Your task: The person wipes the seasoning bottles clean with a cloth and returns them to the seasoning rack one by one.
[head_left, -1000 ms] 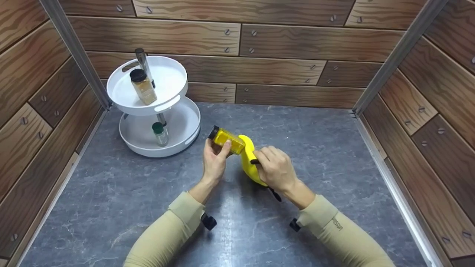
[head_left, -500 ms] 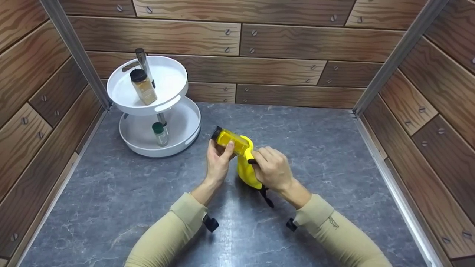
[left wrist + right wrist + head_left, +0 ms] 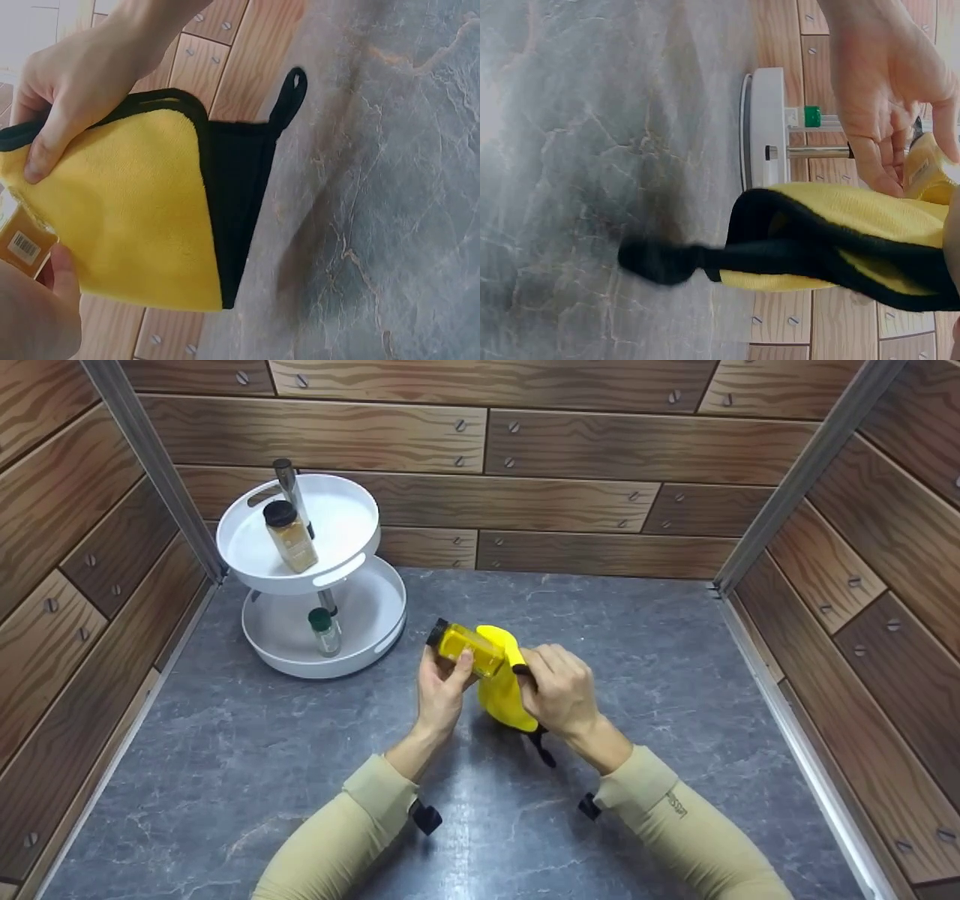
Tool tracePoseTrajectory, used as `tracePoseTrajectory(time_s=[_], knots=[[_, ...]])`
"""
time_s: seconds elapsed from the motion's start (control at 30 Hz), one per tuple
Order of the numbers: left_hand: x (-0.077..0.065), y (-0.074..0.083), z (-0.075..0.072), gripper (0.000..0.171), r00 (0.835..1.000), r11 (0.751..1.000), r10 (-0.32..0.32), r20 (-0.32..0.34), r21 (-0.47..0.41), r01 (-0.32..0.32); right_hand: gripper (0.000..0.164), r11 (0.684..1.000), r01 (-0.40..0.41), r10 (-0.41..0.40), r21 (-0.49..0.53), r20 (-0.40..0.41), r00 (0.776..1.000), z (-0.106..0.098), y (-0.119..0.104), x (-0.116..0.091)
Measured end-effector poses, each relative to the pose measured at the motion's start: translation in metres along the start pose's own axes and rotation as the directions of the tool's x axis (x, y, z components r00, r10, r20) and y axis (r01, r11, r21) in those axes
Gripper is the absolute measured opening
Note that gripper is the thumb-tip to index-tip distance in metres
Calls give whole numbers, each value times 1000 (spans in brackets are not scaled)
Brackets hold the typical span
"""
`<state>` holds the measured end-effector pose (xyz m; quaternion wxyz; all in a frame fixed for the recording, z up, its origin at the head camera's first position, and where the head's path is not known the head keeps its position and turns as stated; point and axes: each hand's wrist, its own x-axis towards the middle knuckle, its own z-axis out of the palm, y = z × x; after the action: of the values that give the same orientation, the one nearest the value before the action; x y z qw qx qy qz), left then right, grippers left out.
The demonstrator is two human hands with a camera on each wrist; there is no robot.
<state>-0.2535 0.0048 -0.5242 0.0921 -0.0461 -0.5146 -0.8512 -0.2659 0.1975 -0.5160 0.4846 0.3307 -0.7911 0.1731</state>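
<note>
My left hand (image 3: 440, 690) grips a spice jar (image 3: 469, 650) with yellow contents and a black cap, tilted so the cap points up and left. A barcode label shows on the jar's base in the left wrist view. My right hand (image 3: 561, 690) pinches a yellow cloth (image 3: 150, 210) with black edging and a black hanging loop (image 3: 289, 97). The cloth lies against the jar's base end and its lower part hangs down above the tabletop. In the right wrist view the cloth (image 3: 870, 217) covers part of the jar (image 3: 928, 171).
A white two-tier round stand (image 3: 330, 664) is at the back left. Its upper tier bears a black-capped jar (image 3: 291, 540) beside the post; its lower tier bears a small green-capped jar (image 3: 325, 631). Wood-patterned walls (image 3: 570, 442) enclose the grey marbled tabletop (image 3: 675, 675).
The cloth has shifted over the base end of the jar as my right hand moved left, then slightly back up and right. The jar has moved a little to the right.
</note>
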Motion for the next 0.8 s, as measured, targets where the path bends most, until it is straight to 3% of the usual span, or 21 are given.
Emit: tracePoseTrajectory(time_s=[0.37,0.57,0.8], knots=[[1,3,8,42,998,998,37,-47,-52,-39,8,996,75,-75,54,7,997,5,-4,0],[4,2,6,52,996,996,53,-66,-65,-57,8,989,142,-143,49,24,989,6,-9,-2],[4,4,7,43,997,997,28,-66,-70,-32,9,995,94,-95,38,6,995,7,-9,2]])
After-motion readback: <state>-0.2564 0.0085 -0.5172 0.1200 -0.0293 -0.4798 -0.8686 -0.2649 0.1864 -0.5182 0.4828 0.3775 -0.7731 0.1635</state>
